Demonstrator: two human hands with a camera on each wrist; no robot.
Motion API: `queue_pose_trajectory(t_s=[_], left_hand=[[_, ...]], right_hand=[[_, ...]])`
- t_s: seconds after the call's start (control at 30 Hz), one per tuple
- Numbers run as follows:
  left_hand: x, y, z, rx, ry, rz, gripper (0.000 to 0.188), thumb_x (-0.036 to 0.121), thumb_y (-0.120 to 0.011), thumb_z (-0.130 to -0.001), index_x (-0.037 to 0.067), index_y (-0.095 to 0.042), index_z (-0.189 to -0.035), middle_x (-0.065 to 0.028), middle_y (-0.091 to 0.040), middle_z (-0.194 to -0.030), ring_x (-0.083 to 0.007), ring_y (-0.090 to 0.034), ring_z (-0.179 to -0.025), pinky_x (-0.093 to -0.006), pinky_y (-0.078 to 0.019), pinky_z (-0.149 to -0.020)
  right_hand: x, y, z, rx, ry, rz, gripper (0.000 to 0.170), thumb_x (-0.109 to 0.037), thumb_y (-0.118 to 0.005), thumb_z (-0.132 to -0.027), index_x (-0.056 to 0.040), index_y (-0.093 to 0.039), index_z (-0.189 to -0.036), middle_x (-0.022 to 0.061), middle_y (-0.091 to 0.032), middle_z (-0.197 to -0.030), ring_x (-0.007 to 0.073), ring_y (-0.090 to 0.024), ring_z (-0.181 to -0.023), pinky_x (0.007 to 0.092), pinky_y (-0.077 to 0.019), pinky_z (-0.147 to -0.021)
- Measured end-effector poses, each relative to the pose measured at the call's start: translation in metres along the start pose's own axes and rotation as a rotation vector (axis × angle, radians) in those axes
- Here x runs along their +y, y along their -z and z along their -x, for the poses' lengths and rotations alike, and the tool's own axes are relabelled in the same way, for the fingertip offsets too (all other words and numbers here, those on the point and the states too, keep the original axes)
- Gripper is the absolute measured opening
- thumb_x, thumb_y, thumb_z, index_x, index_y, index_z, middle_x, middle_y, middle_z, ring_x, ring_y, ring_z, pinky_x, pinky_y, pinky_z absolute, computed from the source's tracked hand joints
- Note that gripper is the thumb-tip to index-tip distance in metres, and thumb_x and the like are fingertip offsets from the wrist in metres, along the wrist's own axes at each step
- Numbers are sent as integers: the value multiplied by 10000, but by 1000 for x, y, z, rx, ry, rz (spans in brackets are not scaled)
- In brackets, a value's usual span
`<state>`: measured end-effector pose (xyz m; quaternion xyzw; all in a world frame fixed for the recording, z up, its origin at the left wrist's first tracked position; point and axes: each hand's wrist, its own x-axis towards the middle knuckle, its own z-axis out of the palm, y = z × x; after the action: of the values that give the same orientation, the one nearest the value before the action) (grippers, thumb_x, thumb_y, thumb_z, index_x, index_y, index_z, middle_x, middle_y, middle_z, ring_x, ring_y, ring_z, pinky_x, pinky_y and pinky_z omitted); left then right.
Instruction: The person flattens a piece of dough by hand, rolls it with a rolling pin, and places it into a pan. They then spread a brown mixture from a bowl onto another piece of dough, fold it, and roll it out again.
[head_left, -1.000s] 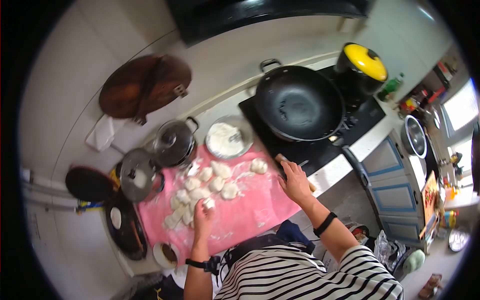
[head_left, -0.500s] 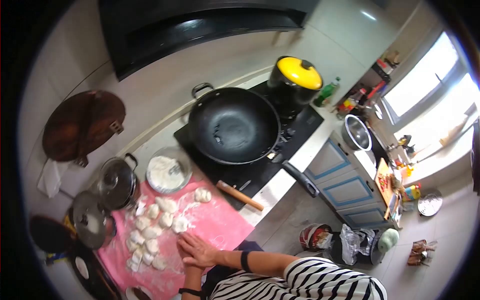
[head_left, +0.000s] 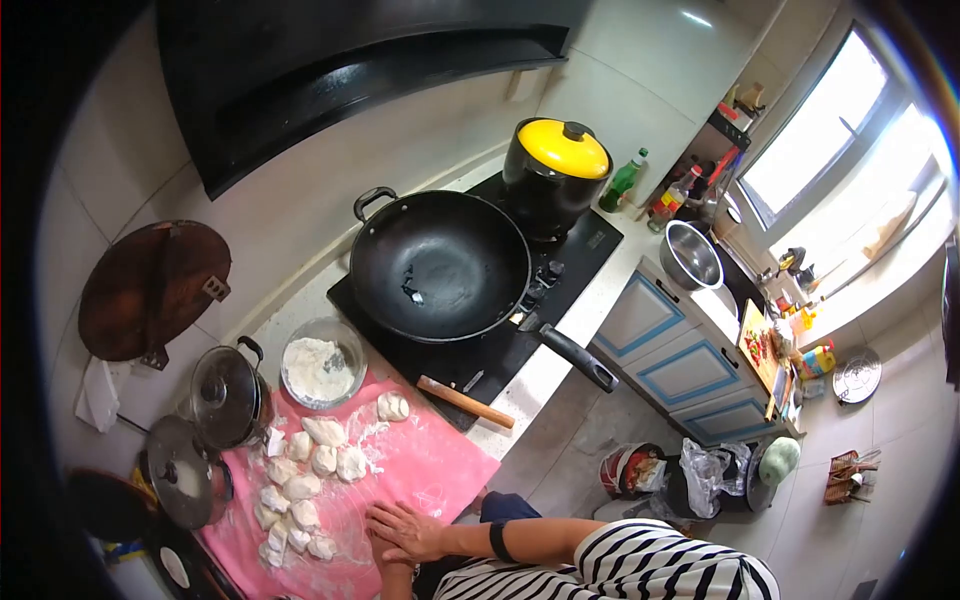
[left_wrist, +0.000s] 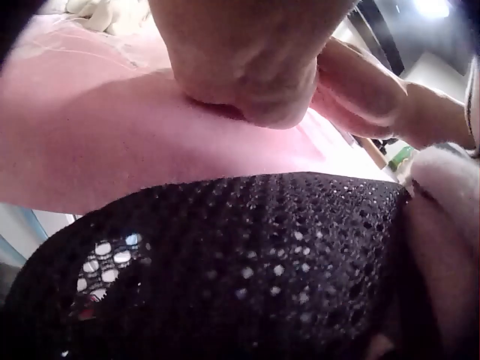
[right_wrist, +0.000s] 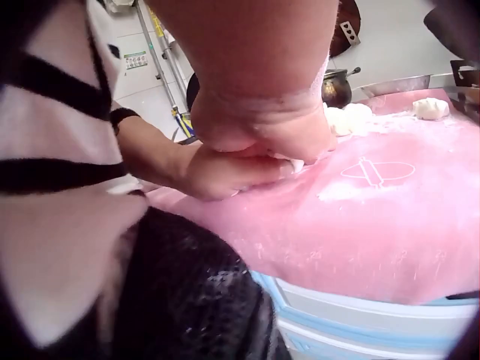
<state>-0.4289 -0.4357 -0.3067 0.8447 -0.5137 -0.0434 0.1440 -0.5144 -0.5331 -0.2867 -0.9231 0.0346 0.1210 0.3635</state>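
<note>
Fingers extended, the right hand (head_left: 408, 532) lies across the left hand (head_left: 382, 552) at the near edge of the pink mat (head_left: 440, 450). In the right wrist view, the left hand (right_wrist: 225, 171) is low on the mat under the right hand (right_wrist: 262, 120); a small white bit shows by its fingertips, and what lies between the palms is hidden. The left wrist view has the left hand (left_wrist: 240, 67) close to the mat, beside the right hand (left_wrist: 360, 82). Several floury dough pieces (head_left: 302, 487) form a cluster left of the hands; one dough piece (head_left: 392, 406) sits apart.
A glass bowl of flour (head_left: 318, 370) stands at the mat's back edge. Beyond are a wooden rolling pin (head_left: 465, 402), a black wok (head_left: 440, 265) and a yellow-lidded pot (head_left: 560, 190) on the hob. Lidded pots (head_left: 225, 395) line the left side.
The right hand has left the rolling pin and moved left onto the left hand, which earlier held a dough piece. The head view has swung right.
</note>
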Motion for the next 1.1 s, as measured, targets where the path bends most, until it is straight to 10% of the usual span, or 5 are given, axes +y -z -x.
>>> queue_pose_trajectory(t_s=[0.17,0.2,0.4,0.7,1.1], left_hand=[[-8,-16,24,82,-35,88,414,192,-620,-920,57,-542,-1303,-188,-557,-1298,-367,-524,-1216,-483,-385,-1058],[-16,-25,30,43,302,672,443,221,-628,-922,55,-524,-1320,-181,-553,-1304,-372,-536,-1199,-467,-381,-1059],[-12,37,21,-10,295,60,607,292,-611,-883,63,-456,-1424,-202,-413,-1486,-415,-334,-1386,-555,-269,-1116],[-11,47,85,-219,481,213,594,156,-615,-895,-55,-401,-1408,-289,-282,-1542,-471,-251,-1433,-589,-211,-1166],[-34,73,73,-11,487,478,475,92,-608,-899,12,-492,-1352,-222,-393,-1509,-423,-451,-1335,-459,-423,-1067]], right_hand=[[10,-15,-20,258,92,-157,670,-522,-467,-988,-45,-408,-1455,232,-364,-1508,407,-286,-1442,551,-263,-1159],[6,-13,-20,357,64,-249,646,-503,-487,-985,-49,-425,-1441,237,-395,-1482,413,-318,-1423,544,-284,-1149],[-10,-6,-33,379,122,-144,606,-439,-535,-969,-50,-448,-1427,204,-428,-1462,387,-377,-1381,524,-305,-1133],[1,-19,-64,282,270,214,518,-305,-627,-877,-88,-536,-1338,130,-499,-1412,338,-414,-1356,490,-340,-1111],[-1,-13,-47,425,439,77,304,-117,-709,-773,-79,-643,-1068,125,-638,-965,306,-642,-841,401,-538,-752]])
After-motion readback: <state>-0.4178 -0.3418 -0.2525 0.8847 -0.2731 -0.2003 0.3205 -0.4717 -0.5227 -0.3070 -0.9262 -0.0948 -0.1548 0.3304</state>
